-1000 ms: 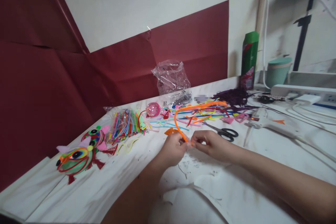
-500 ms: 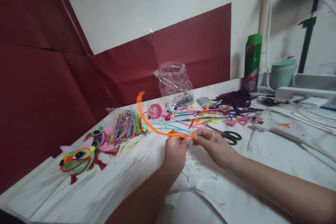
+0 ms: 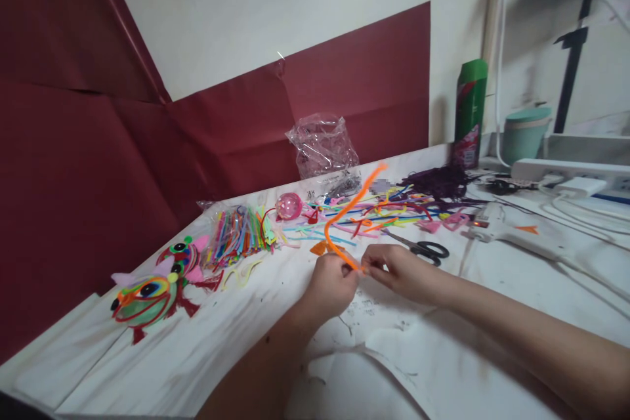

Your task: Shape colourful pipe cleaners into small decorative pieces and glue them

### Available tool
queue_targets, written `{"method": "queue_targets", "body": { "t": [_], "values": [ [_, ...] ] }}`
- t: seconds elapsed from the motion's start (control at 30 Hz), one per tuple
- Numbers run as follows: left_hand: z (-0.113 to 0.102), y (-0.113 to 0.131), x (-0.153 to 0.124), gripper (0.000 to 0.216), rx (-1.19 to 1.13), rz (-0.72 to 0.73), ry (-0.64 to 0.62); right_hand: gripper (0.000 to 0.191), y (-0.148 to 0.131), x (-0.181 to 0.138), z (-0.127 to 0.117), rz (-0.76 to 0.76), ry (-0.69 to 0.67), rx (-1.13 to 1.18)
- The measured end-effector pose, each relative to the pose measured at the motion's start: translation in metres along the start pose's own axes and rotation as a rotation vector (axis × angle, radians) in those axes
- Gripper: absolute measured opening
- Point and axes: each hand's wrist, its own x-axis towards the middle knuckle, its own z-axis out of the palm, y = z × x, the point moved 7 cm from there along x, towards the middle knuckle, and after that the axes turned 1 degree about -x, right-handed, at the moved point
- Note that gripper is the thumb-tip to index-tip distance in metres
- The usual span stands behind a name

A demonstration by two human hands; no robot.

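Note:
An orange pipe cleaner [image 3: 339, 215] rises in a bent line from between my fingers, its free end pointing up and to the right. My left hand [image 3: 331, 281] pinches it near its lower end. Close beside, my right hand [image 3: 398, 270] has thumb and forefinger closed on the same end. Just behind the left hand lies a small orange piece [image 3: 319, 248] on the table. Black-handled scissors [image 3: 429, 249] rest beyond my right hand. Loose coloured pipe cleaners [image 3: 388, 213] are strewn behind both hands.
Two decorated fish-like figures [image 3: 147, 298] stand at the left, near a bag of pipe cleaners [image 3: 239, 233]. A pink clear ball [image 3: 289, 206] lies behind. To the right are a glue gun [image 3: 506, 233], purple strands [image 3: 438, 182], a green bottle [image 3: 471, 115] and a power strip [image 3: 536, 174].
The pipe cleaner's free end has swung from the left over to the right and now points up. Both hands have stayed close together at its lower end.

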Motion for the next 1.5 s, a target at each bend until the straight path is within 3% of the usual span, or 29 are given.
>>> {"method": "queue_targets", "body": {
  "t": [0.13,0.23,0.37,0.57,0.77,0.83,0.93,1.03,1.1,1.17,1.37,1.5],
  "values": [
    [-0.012,-0.003,-0.001,0.008,-0.196,-0.004,0.201,0.018,0.003,0.002,0.007,0.066,0.037,0.345],
    [-0.009,-0.003,-0.002,0.012,-0.363,0.039,0.230,0.021,0.004,0.001,0.008,0.109,0.141,0.477],
    [-0.004,-0.007,-0.001,0.009,-0.362,-0.015,0.178,0.022,0.004,-0.001,0.007,0.083,0.188,0.396],
    [0.002,-0.017,0.002,0.010,-0.063,-0.151,0.037,0.012,0.006,0.000,0.007,0.012,0.055,-0.027],
    [0.013,-0.008,-0.001,0.019,0.121,0.052,-0.142,0.009,0.010,-0.003,0.015,-0.016,-0.055,-0.065],
    [0.012,-0.008,0.000,0.017,0.092,0.050,-0.164,0.008,0.011,-0.002,0.016,-0.005,-0.056,-0.035],
    [0.001,-0.008,0.003,0.010,-0.094,0.006,-0.033,0.015,0.012,0.001,0.013,0.055,-0.007,0.052],
    [-0.006,-0.009,0.003,0.008,-0.361,0.009,0.117,0.024,0.010,0.003,0.010,0.134,0.086,0.354],
    [-0.004,-0.011,0.001,0.008,-0.514,0.024,0.153,0.027,0.009,0.002,0.010,0.166,0.159,0.533],
    [-0.001,-0.012,-0.001,0.008,-0.593,0.031,0.178,0.029,0.009,0.000,0.011,0.182,0.208,0.570],
    [0.000,-0.015,-0.004,0.006,-0.518,-0.039,0.248,0.028,0.010,-0.004,0.009,0.160,0.261,0.454],
    [-0.001,-0.014,-0.001,0.007,-0.430,-0.068,0.212,0.023,0.009,-0.001,0.006,0.110,0.218,0.394]
  ]
}}
